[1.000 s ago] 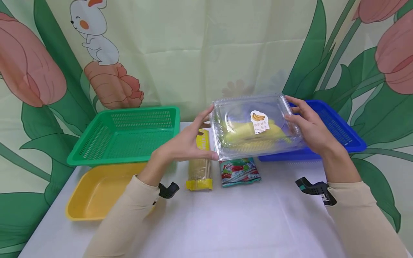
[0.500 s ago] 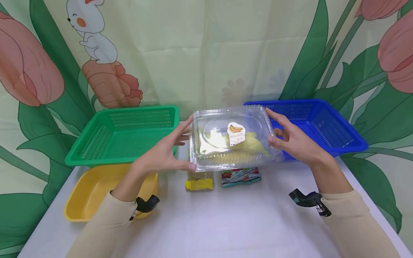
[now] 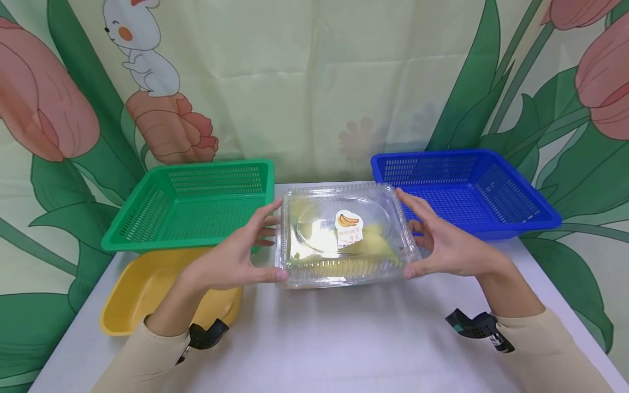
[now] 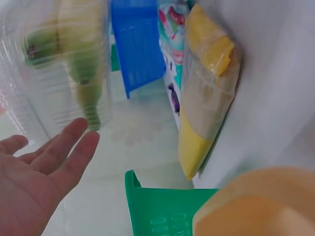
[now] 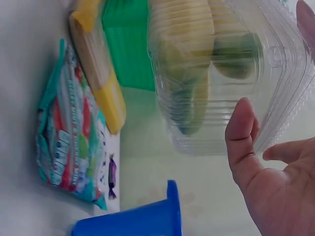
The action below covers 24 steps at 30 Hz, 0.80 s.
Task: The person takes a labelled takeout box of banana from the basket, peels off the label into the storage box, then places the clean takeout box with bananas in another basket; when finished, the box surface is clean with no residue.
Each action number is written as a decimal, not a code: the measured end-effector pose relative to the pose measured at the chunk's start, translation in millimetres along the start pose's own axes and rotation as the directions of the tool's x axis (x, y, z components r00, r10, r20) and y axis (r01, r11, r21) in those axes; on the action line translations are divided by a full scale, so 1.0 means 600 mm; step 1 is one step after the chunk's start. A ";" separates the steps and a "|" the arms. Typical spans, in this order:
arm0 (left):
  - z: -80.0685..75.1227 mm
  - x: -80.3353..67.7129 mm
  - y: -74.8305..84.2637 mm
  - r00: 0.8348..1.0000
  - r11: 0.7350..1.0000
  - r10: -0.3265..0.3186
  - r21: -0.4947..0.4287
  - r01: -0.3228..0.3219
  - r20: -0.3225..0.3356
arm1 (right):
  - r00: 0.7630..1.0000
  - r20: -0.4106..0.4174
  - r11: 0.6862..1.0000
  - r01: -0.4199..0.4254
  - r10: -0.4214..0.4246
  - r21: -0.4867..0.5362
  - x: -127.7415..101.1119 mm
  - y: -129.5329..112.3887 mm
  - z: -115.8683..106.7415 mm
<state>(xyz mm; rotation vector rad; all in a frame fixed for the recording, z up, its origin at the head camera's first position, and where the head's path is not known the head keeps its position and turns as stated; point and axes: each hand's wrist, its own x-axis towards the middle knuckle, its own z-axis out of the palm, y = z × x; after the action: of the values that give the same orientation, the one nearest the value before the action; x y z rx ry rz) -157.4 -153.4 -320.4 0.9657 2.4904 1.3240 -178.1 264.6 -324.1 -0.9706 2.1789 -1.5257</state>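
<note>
Both hands hold a clear plastic clamshell box (image 3: 314, 224) of yellow-green bananas (image 4: 81, 59) between them, raised above the table. A banana sticker (image 3: 349, 232) is on its lid. My left hand (image 3: 231, 259) grips the left end, thumb at the near corner and fingers toward the far one. At the opposite end, my right hand (image 3: 444, 245) holds the box the same way, its thumb against the ribbed side in the right wrist view. Below the box lie a yellow-ended packet of dry noodles (image 4: 209, 91) and a teal candy bag (image 5: 74, 137), both hidden in the head view.
A green basket (image 3: 216, 240) stands at the back left, with a yellow basin (image 3: 128, 295) in front of it. At the back right is a blue basket (image 3: 467, 232). A printed curtain (image 3: 295, 98) hangs behind the white table (image 3: 344, 344).
Both hands have brought the banana box leftward and nearer, from beside the blue basket to over the noodle packet and candy bag, and its tilt has levelled.
</note>
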 end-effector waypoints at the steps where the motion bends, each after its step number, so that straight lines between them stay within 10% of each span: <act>1: 0.003 -0.006 0.001 1.000 1.000 -0.014 0.004 0.014 0.002 | 1.000 0.005 1.000 -0.001 0.001 -0.017 -0.003 0.002 0.004; 24: 0.061 -0.089 -0.002 0.968 0.981 -0.194 0.047 0.189 0.157 | 0.977 0.183 0.984 -0.136 0.113 0.114 -0.087 0.035 0.077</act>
<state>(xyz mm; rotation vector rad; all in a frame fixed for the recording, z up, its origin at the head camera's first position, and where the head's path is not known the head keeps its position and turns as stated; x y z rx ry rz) -101.1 -161.6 -351.2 0.7806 2.4178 1.1054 -120.1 271.6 -367.5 -0.8748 1.9578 -1.4427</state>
